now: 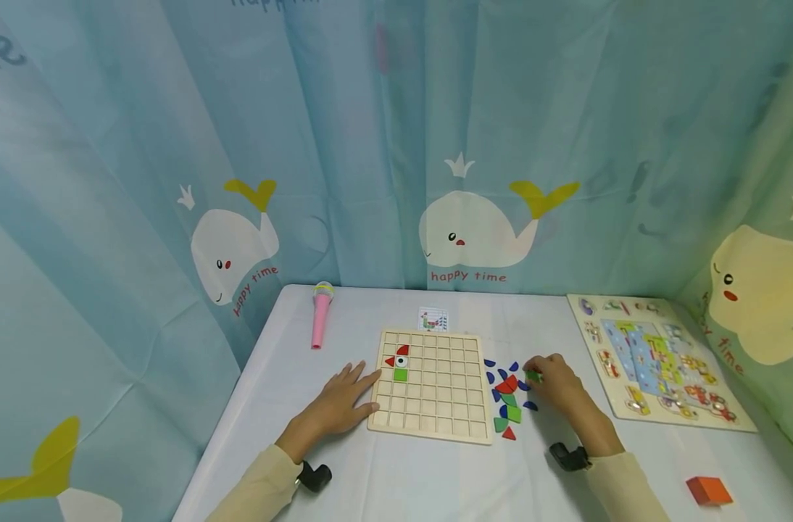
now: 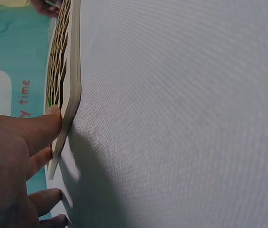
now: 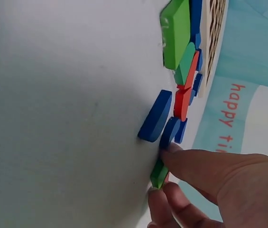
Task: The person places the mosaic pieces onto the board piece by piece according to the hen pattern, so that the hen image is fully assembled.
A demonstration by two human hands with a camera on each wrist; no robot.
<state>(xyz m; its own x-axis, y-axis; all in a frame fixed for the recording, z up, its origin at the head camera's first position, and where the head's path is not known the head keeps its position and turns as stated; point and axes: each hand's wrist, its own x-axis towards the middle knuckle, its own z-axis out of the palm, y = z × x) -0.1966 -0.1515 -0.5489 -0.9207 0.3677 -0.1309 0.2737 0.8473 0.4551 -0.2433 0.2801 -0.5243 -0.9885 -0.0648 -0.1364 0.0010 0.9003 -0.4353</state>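
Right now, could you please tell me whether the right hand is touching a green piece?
Touching: the right wrist view shows the right hand pinching a green piece between its thumb and fingers.

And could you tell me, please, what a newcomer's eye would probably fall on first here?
Probably the white whale in the middle of the blue curtain, behind the board. Next, perhaps, the eye tile near the board's upper left, with the left hand touching the board's left edge. Then the bright loose pieces to the board's right, where the right hand pinches a green piece.
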